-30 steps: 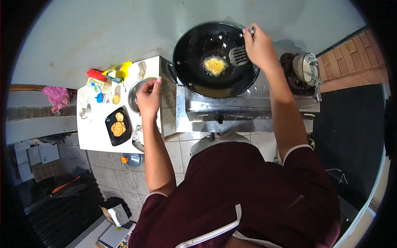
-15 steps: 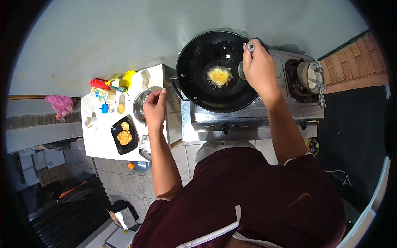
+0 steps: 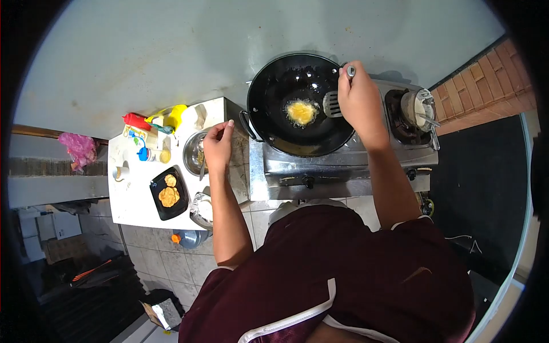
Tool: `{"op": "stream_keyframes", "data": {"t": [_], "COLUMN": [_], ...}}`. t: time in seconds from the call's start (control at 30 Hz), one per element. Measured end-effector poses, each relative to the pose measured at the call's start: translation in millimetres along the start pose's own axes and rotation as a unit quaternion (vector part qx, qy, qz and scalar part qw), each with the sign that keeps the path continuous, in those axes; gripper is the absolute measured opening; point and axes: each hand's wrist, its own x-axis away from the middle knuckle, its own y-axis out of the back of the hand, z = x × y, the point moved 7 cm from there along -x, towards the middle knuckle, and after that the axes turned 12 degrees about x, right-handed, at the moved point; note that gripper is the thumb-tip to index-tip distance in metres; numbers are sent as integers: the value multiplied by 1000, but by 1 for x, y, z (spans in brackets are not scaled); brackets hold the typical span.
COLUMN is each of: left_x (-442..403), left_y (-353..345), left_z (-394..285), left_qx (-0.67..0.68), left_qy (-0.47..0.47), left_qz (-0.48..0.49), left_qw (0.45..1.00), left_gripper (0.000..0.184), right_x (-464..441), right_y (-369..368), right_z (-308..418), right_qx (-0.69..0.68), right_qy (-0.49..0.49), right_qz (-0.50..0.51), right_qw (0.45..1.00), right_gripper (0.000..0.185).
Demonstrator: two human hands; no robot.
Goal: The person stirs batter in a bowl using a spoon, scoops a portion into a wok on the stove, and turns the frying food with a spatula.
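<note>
A black wok [image 3: 280, 134] sits on the steel stove, with a golden piece of food [image 3: 302, 112] bubbling in oil near its middle. My right hand [image 3: 360, 106] is closed round the handle of a slotted spatula [image 3: 331, 105], whose head is inside the wok, right of the food. My left hand [image 3: 218, 144] hovers between the wok and a metal bowl [image 3: 190, 154], its fingers curled and the thumb near them; whether anything is between them is too small to tell. On the white table, a black square plate [image 3: 166, 212] bears several fried pieces [image 3: 168, 196].
A pot [image 3: 416, 108] with utensils stands on the right burner. Red [image 3: 137, 121] and yellow [image 3: 177, 116] packages, a blue-capped container [image 3: 144, 154] and a cup [image 3: 120, 173] are on the white table [image 3: 128, 211]. A large bottle [image 3: 190, 238] is below the table's front edge.
The view has shifted. The spatula head, mostly hidden behind my right hand half a second ago, shows again beside the food. My left hand has moved off the metal bowl toward the wok.
</note>
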Motion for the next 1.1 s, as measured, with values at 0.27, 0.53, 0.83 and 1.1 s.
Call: {"op": "stream_keyframes", "data": {"t": [0.27,0.53,0.83,1.1], "left_x": [-1,5,-1,3], "left_y": [-4,-6,-8,-9], "left_z": [1,-3,2,0], "left_qx": [5,-25,-40,-32], "left_qy": [-6,14,-6,11], "left_qz": [24,26,28,38], "left_qw": [1000,999,999,999], "left_gripper": [30,30,30,28], "right_x": [5,2,-7,5], "right_y": [-23,-21,-27,-54], "right_z": [-2,-8,-19,-44], "right_qx": [3,2,-31,-89], "right_qy": [-4,17,32,-49], "right_qz": [25,-9,-6,42], "right_qw": [1000,1000,999,994], "right_gripper": [17,15,12,15]}}
